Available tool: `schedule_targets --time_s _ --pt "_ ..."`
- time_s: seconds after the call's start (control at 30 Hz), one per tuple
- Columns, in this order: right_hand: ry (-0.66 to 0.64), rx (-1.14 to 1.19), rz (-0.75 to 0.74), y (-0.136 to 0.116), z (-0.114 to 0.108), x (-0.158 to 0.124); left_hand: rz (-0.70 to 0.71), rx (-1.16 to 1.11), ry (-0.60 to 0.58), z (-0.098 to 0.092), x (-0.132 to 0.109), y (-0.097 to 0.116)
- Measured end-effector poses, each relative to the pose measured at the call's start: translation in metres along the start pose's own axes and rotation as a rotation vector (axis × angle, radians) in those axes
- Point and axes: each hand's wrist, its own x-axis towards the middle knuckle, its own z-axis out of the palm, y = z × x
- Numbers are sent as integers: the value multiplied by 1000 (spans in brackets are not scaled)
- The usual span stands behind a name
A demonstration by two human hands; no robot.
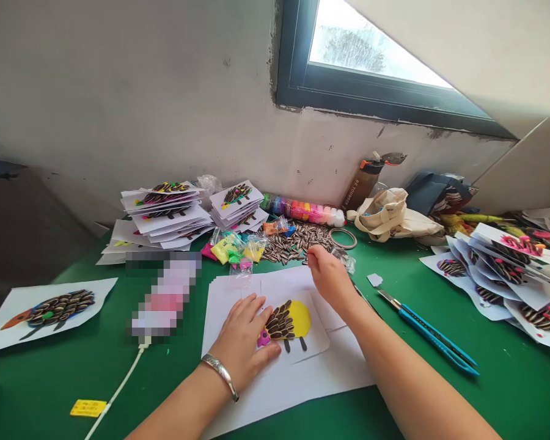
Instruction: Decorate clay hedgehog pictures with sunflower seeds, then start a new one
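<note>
My left hand (245, 333) lies flat with fingers spread on a small white card (319, 342), its fingertips beside a sheep-like figure. The figure has a pink clay head (263, 338), a yellow clay body (302, 318) partly covered with sunflower seeds (280, 322), and dark legs. Beneath the card is a stack of white paper (275, 397). My right hand (327, 275) reaches to the near edge of a pile of loose sunflower seeds (302, 239). Its fingers are pinched together and point down; whatever lies between them is hidden.
Stacks of finished seed pictures (169, 223) stand back left, more (508, 275) at right. Bagged clay (233, 247), a row of coloured clay tubs (305, 211), a tape roll (343, 238) and a bottle (363, 183) line the back. Blue tweezers (433, 336) and a craft knife lie right.
</note>
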Motion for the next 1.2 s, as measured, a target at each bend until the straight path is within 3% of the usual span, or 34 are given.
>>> schedule_targets --time_s 0.17,0.27,0.57,1.2 --pt "-144 660 156 -3 -14 -48 0 18 -14 -1 2 0" --pt "-236 766 192 -13 -6 -65 2 39 -37 -3 4 1" --pt "-180 522 -41 -21 4 -62 21 51 -30 -2 3 -1" --pt "-126 297 -175 -28 12 -65 10 47 -34 -1 4 -1"
